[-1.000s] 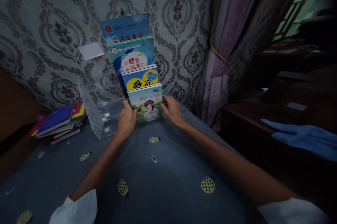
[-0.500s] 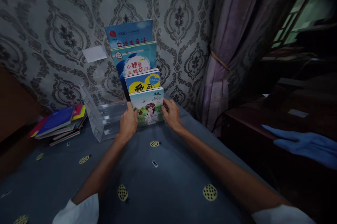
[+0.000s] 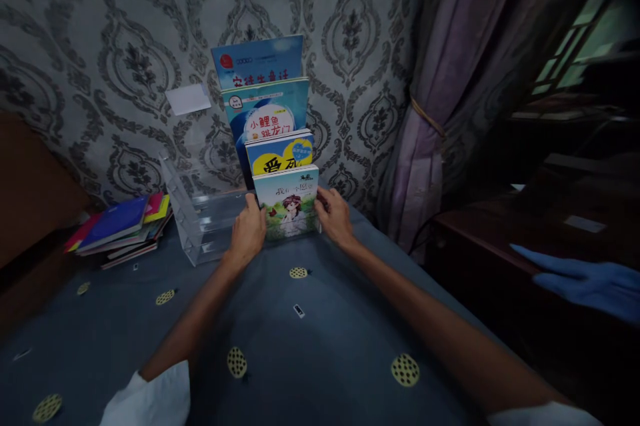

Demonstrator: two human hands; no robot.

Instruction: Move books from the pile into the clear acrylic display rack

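A small picture book [image 3: 289, 206] with a girl on its green cover stands upright at the front of the clear tiered rack [image 3: 186, 223]. My left hand [image 3: 248, 231] grips its left edge, thumb and fingers bent around it. At the opposite edge, my right hand [image 3: 336, 218] pinches the cover's side. Rising in steps behind it are a yellow-and-blue book [image 3: 280, 154], a teal book [image 3: 270, 109] and a tall blue book [image 3: 260, 59]. All of them lean back in the rack's right part. The lower edges of the rear books are hidden.
Left of the rack lies a messy pile of books [image 3: 117, 226]. A white card [image 3: 188, 99] is at the rack's upper back. Patterned wallpaper backs the cloth-covered table [image 3: 320, 353]. A tied curtain [image 3: 425, 146] and a blue glove [image 3: 590, 279] are to the right.
The whole view has shifted slightly, so things appear a little farther right. Both hands keep their hold on the front book, which stays in the same place in the rack.
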